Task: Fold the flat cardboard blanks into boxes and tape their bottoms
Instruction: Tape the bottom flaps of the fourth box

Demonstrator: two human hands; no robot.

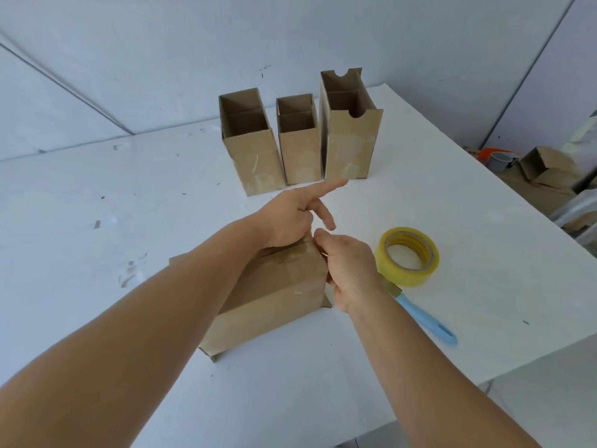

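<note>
A brown cardboard box (274, 295) lies on the white table (129, 205) with its taped bottom panel facing up and glossy clear tape across that panel. My left hand (287, 221) rests on the box's far top edge. Its index and middle fingers stick out straight and its other fingers curl over the edge. My right hand (349, 270) grips the box's far right corner with curled fingers, and a thin glint of tape shows at the fingertips. Three folded boxes (300, 156) stand upright and open-topped in a row behind.
A yellowish roll of clear tape (403, 278) lies just right of my right hand. A blue-handled cutter (426, 321) lies partly under my right wrist. The table's right edge drops to a floor with cardboard scraps (542, 169) and a grey cup (497, 160).
</note>
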